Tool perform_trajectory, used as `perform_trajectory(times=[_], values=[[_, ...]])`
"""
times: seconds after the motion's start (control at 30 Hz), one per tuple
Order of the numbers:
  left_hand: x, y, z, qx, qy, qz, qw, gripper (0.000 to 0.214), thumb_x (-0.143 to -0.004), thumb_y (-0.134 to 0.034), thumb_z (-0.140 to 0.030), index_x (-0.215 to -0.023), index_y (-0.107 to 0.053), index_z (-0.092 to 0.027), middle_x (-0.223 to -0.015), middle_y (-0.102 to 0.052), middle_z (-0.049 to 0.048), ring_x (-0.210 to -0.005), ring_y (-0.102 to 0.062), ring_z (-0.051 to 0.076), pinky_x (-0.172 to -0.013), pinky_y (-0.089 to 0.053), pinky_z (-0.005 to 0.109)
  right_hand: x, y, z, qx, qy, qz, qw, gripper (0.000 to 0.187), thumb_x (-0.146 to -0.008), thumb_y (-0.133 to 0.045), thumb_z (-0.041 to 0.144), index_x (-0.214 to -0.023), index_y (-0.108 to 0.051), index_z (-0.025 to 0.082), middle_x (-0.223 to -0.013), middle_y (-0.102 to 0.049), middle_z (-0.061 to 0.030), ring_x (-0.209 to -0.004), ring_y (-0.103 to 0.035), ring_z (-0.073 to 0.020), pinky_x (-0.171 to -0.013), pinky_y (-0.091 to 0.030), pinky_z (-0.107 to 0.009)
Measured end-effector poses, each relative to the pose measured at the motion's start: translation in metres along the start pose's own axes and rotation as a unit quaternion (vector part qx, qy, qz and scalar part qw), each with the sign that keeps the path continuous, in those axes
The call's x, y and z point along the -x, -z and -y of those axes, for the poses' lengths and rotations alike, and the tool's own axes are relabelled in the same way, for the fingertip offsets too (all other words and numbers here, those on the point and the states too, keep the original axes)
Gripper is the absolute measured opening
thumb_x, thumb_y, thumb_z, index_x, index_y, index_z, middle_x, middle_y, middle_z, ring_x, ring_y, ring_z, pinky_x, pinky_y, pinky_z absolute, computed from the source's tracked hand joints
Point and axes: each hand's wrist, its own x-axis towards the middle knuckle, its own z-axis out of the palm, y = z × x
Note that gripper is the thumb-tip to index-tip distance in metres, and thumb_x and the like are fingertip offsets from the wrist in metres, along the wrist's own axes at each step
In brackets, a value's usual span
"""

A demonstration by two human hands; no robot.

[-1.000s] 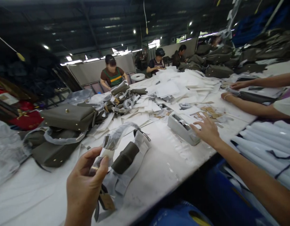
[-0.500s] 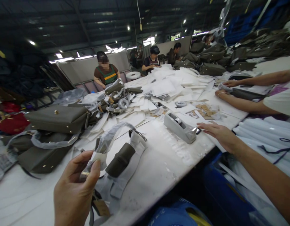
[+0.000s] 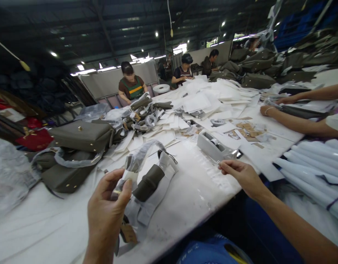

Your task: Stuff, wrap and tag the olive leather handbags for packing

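My left hand (image 3: 107, 216) is closed, pinching the paper-wrapped end of an olive bag strap (image 3: 149, 181) between thumb and fingers. The strap's grey wrapping loops over the white table (image 3: 48, 227), and a brown tag (image 3: 127, 231) hangs below my fingers. My right hand (image 3: 238, 175) hovers just in front of a grey tape dispenser (image 3: 216, 146). Its thumb and forefinger are pinched together close to the cutter end. What they hold is too thin to make out.
Olive handbags (image 3: 81, 136) lie stacked at the left beside crumpled plastic (image 3: 9, 176). White paper sheets (image 3: 207, 99) and wrapped straps (image 3: 145, 115) cover the middle. A co-worker's arms (image 3: 292, 123) reach in from the right above white rolls (image 3: 314, 165). Other people sit at the far end.
My right hand has drawn back from the dispenser's far side toward me, and its spread fingers have closed into a pinch. My left hand keeps its hold on the strap.
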Motion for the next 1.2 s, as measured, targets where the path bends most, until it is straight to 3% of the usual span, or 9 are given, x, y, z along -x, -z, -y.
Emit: perform_trajectory(times=[0.1, 0.23, 0.33, 0.43, 0.67, 0.87, 0.97, 1.07, 1.2], values=[[0.002, -0.002, 0.003, 0.007, -0.037, 0.016, 0.999, 0.038, -0.073, -0.077, -0.039, -0.104, -0.067, -0.018, -0.101, -0.072, 0.0057, -0.088, -0.068, 0.018, -0.067, -0.052, 0.021, 0.021, -0.056, 0.052, -0.077, 0.062, 0.117, 0.988, 0.031, -0.077, -0.077, 0.05, -0.082, -0.076, 0.019, -0.079, -0.073, -0.0067, -0.07, -0.065, -0.0171, -0.069, -0.055, -0.027], [0.007, -0.005, 0.002, 0.004, -0.05, 0.035, 0.998, 0.031, -0.077, -0.073, -0.034, -0.103, -0.066, -0.019, -0.098, -0.07, 0.0036, -0.081, -0.066, 0.015, -0.065, -0.05, 0.02, 0.043, -0.119, 0.106, -0.14, 0.135, 0.25, 0.949, 0.02, -0.083, -0.074, 0.041, -0.083, -0.077, 0.022, -0.079, -0.073, -0.0045, -0.072, -0.065, -0.0153, -0.068, -0.053, -0.024], [0.01, -0.007, 0.0, 0.001, -0.059, 0.037, 0.998, 0.029, -0.079, -0.072, -0.031, -0.104, -0.066, -0.02, -0.094, -0.069, 0.0014, -0.073, -0.063, 0.013, -0.063, -0.049, 0.021, 0.05, -0.153, 0.129, -0.173, 0.147, 0.287, 0.931, 0.018, -0.083, -0.075, 0.039, -0.084, -0.076, 0.022, -0.078, -0.073, -0.0031, -0.072, -0.065, -0.0147, -0.068, -0.053, -0.023], [0.012, -0.007, 0.001, -0.008, -0.088, 0.03, 0.996, 0.026, -0.078, -0.072, -0.029, -0.103, -0.066, -0.021, -0.096, -0.069, 0.0013, -0.083, -0.064, 0.015, -0.074, -0.051, 0.024, 0.051, -0.177, 0.138, -0.187, 0.138, 0.288, 0.929, 0.019, -0.081, -0.076, 0.04, -0.081, -0.076, 0.02, -0.077, -0.073, -0.0027, -0.072, -0.065, -0.0144, -0.067, -0.052, -0.022], [0.014, -0.003, 0.006, -0.026, -0.12, 0.02, 0.992, 0.023, -0.079, -0.073, -0.026, -0.101, -0.068, -0.023, -0.098, -0.069, 0.0019, -0.089, -0.064, 0.017, -0.086, -0.05, 0.029, 0.051, -0.192, 0.138, -0.124, 0.12, 0.253, 0.952, 0.027, -0.078, -0.077, 0.046, -0.076, -0.075, 0.019, -0.071, -0.072, -0.0028, -0.065, -0.062, -0.0146, -0.061, -0.048, -0.023], [0.015, -0.002, 0.007, -0.036, -0.13, 0.012, 0.991, 0.022, -0.077, -0.073, -0.023, -0.099, -0.068, -0.024, -0.098, -0.068, 0.001, -0.088, -0.064, 0.016, -0.083, -0.05, 0.027, 0.05, -0.183, 0.145, -0.016, 0.132, 0.238, 0.962, 0.034, -0.08, -0.072, 0.051, -0.07, -0.074, 0.019, -0.057, -0.065, -0.0001, -0.054, -0.056, -0.012, -0.051, -0.041, -0.022], [0.016, -0.002, 0.004, -0.025, -0.114, 0.02, 0.993, 0.023, -0.076, -0.074, -0.025, -0.098, -0.068, -0.023, -0.096, -0.069, 0.0007, -0.081, -0.064, 0.014, -0.072, -0.05, 0.023, 0.045, -0.18, 0.141, 0.03, 0.145, 0.234, 0.961, 0.033, -0.08, -0.071, 0.052, -0.071, -0.076, 0.02, -0.056, -0.066, -0.0003, -0.053, -0.058, -0.0129, -0.052, -0.042, -0.023], [0.016, 0.0, 0.001, 0.014, -0.06, 0.053, 0.997, 0.025, -0.075, -0.075, -0.029, -0.097, -0.067, -0.02, -0.087, -0.068, 0.0, -0.065, -0.058, 0.011, -0.057, -0.045, 0.02, 0.036, -0.185, 0.131, 0.01, 0.103, 0.28, 0.954, 0.039, -0.076, -0.072, 0.057, -0.066, -0.073, 0.019, -0.056, -0.067, -0.0014, -0.049, -0.057, -0.0136, -0.049, -0.043, -0.025], [0.012, 0.005, -0.003, 0.076, -0.023, 0.103, 0.992, 0.026, -0.076, -0.076, -0.031, -0.095, -0.066, -0.017, -0.087, -0.069, 0.0026, -0.076, -0.062, 0.014, -0.066, -0.048, 0.021, 0.025, -0.195, 0.121, -0.065, 0.067, 0.319, 0.943, 0.044, -0.069, -0.075, 0.061, -0.055, -0.066, 0.02, -0.049, -0.062, -0.0002, -0.044, -0.052, -0.0128, -0.044, -0.04, -0.026]])
